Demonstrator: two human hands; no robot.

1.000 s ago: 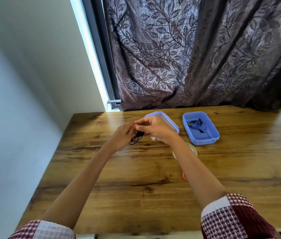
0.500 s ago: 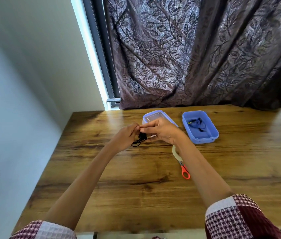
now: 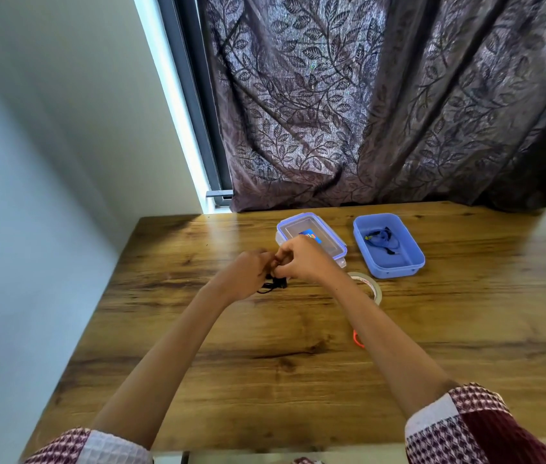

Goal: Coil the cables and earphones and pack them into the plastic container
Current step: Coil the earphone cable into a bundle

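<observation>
My left hand (image 3: pixel 244 275) and my right hand (image 3: pixel 301 260) meet over the middle of the wooden table (image 3: pixel 198 356), fingertips pinched together on a small black coiled cable (image 3: pixel 273 285) whose loops hang just below them. Most of the cable is hidden by my fingers. To the right stands the open blue plastic container (image 3: pixel 412 261), and a coiled blue cable (image 3: pixel 380 236) lies inside it. The container's clear lid (image 3: pixel 298 227) with a blue rim lies flat behind my right hand.
A roll of tape (image 3: pixel 370 285) lies right of my right wrist, and an orange scissor handle (image 3: pixel 358 339) pokes out from under my right forearm. A dark leaf-patterned curtain (image 3: pixel 382 102) hangs at the table's far edge. A grey wall (image 3: pixel 30 195) borders the left side.
Both hands stay pinched on the black cable, which now shows less between the fingers. My right forearm has shifted over the scissors, leaving only the orange handle in sight.
</observation>
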